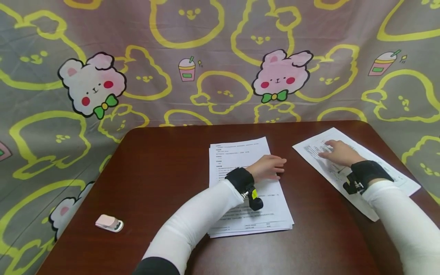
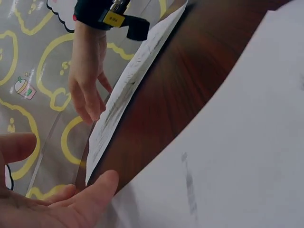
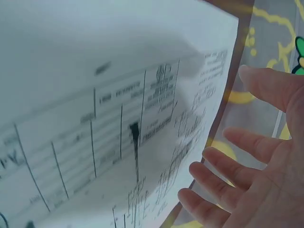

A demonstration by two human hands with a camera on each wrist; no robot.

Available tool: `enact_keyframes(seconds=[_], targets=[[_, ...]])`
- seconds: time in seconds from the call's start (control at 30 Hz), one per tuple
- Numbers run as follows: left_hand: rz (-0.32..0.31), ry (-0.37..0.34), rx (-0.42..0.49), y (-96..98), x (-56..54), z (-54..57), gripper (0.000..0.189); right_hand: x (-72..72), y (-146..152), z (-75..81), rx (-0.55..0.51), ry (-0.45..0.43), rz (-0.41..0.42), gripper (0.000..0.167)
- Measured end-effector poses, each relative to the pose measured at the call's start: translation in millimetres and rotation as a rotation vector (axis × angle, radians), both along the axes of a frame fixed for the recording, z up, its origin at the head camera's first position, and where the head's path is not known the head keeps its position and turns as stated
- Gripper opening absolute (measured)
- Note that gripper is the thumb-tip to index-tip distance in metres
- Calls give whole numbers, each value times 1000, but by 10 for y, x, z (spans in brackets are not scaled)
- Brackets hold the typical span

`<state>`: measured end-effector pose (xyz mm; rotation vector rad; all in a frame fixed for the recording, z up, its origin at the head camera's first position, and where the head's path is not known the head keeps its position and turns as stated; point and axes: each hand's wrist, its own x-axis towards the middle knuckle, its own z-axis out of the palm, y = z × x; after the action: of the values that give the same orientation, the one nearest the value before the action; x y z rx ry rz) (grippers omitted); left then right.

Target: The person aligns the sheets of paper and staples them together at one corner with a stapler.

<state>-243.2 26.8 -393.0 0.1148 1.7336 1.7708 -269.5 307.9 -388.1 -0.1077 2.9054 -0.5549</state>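
Note:
A stack of printed sheets lies in the middle of the brown table. My left hand is over the stack's right part, its fingers extended toward the right edge and holding nothing. At the table's right side a separate printed paper lies at a slant. Above it is my right hand, thumb and fingers spread apart with nothing between them. The right wrist view has this hand beside the paper's printed tables and lines. Whether either hand touches paper cannot be told.
A small pink and white stapler sits on the table's left side. Behind the brown table hangs a cloth with cartoon animals. A strip of tabletop separates the stack from the slanted paper.

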Motion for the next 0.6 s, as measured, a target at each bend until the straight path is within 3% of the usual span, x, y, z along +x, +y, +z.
enact_keyframes(seconds=[0.17, 0.4, 0.6], targets=[[55, -25, 1, 189, 15, -33, 51, -32, 72, 20, 18, 0, -35, 70], [78, -30, 17, 343, 74, -43, 52, -48, 244, 7, 48, -12, -74, 76], [112, -71, 49, 446, 88, -14, 50, -26, 460, -40, -1, -80, -177, 86]])
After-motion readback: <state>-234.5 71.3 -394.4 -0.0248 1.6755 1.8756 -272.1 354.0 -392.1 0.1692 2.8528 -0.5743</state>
